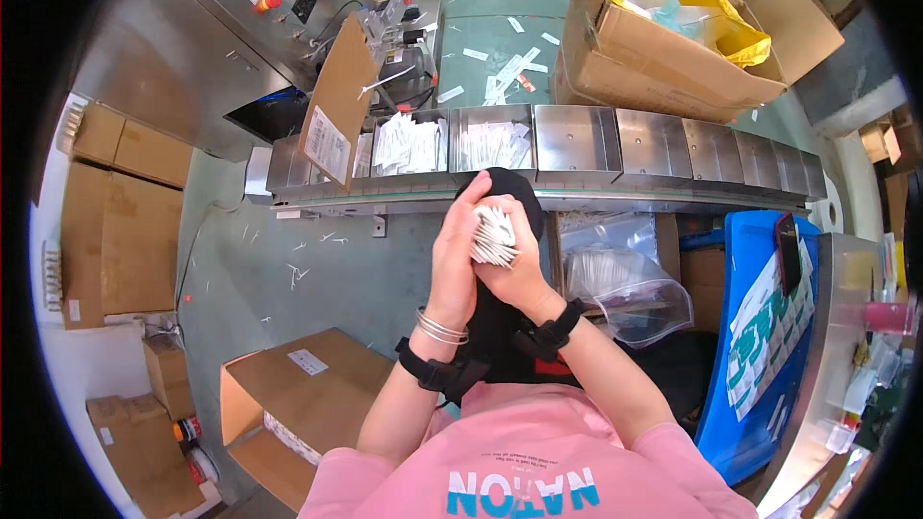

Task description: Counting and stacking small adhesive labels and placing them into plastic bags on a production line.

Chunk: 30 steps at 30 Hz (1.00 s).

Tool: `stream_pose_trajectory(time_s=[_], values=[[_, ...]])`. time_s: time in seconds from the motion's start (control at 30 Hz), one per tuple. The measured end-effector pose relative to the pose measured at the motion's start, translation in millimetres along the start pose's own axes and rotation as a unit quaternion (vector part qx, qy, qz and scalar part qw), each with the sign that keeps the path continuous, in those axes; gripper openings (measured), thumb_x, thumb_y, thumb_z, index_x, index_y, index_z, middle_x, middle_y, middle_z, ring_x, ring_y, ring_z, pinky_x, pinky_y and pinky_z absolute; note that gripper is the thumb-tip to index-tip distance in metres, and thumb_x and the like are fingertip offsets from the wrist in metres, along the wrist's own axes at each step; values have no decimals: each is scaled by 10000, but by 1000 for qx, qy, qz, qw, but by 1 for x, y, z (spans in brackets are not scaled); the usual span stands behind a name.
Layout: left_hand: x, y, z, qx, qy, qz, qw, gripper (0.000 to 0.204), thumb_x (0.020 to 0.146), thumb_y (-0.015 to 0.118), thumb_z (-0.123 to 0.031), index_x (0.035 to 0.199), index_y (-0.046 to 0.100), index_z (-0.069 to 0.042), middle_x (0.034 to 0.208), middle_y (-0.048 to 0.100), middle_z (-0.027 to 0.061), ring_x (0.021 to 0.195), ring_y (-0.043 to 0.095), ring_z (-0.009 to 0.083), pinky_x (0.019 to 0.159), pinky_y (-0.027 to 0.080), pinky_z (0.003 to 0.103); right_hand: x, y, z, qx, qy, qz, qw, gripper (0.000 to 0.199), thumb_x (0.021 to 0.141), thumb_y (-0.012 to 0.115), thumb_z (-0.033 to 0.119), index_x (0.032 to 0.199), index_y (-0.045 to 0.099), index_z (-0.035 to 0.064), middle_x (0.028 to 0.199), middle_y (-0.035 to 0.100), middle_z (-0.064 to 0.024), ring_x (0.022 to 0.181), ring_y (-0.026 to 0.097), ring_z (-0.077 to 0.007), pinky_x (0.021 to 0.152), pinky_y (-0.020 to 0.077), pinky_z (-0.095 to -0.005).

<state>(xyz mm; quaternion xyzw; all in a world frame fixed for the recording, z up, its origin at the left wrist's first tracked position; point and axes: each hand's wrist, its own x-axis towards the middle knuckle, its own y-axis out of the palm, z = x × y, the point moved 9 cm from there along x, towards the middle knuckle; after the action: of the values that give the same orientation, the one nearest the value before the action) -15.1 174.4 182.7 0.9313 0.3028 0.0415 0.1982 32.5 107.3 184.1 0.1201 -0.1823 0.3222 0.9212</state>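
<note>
Between my two hands is a bundle of thin white paper packets (494,238), their edges facing up. My left hand (450,264) presses along the bundle's left side, its fingers pointing up and away from me. From the right, my right hand (520,274) curls round the same packets. Both hands are above my lap, just on the near side of a row of metal bins (577,139). Similar white packets (411,144) lie heaped in one bin, and more packets (493,146) fill the bin to its right.
A cardboard flap (329,139) stands at the row's left, by a steel machine (163,48). Beyond is a carton (663,67) with a yellow liner. A clear plastic bag (639,312) and a blue board (711,423) are at right, an open box (327,375) at lower left.
</note>
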Motion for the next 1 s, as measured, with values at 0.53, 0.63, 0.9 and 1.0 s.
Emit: stream_pose_trajectory(time_s=[0.53, 0.63, 0.9, 1.0], values=[[-26, 68, 53, -155, -163, 97, 970, 620, 966, 235, -498, 1307, 402, -8, 1349, 426, 181, 1255, 404, 254, 1064, 273, 380, -65, -113, 9, 75, 248, -98, 961, 405, 596, 735, 1, 980, 615, 48, 931, 620, -24, 872, 580, -147, 835, 447, -263], [-45, 74, 98, 229, -137, 184, 946, 446, 947, 460, -329, 1238, 424, 7, 1063, 559, 114, 952, 568, 196, 831, 445, 320, -137, -193, 2, 136, 438, -190, 868, 467, 540, 608, -86, 999, 600, 1, 865, 630, -56, 774, 614, -173, 663, 498, -276], [-94, 83, 222, 492, -291, 275, 773, 616, 844, 490, -571, 863, 541, 43, 740, 614, 218, 783, 597, 429, 700, 454, 459, -235, -297, -115, -24, 636, -215, 741, 291, 620, 604, -89, 899, 608, -8, 771, 617, -98, 686, 631, -243, 567, 507, -375], [-90, 76, 240, 469, -287, 285, 786, 498, 861, 513, -446, 719, 555, 29, 616, 594, 178, 666, 622, 361, 646, 475, 413, -234, -278, -177, 6, 603, -244, 759, 195, 593, 655, -43, 778, 613, -2, 687, 608, -101, 657, 622, -254, 560, 507, -366]])
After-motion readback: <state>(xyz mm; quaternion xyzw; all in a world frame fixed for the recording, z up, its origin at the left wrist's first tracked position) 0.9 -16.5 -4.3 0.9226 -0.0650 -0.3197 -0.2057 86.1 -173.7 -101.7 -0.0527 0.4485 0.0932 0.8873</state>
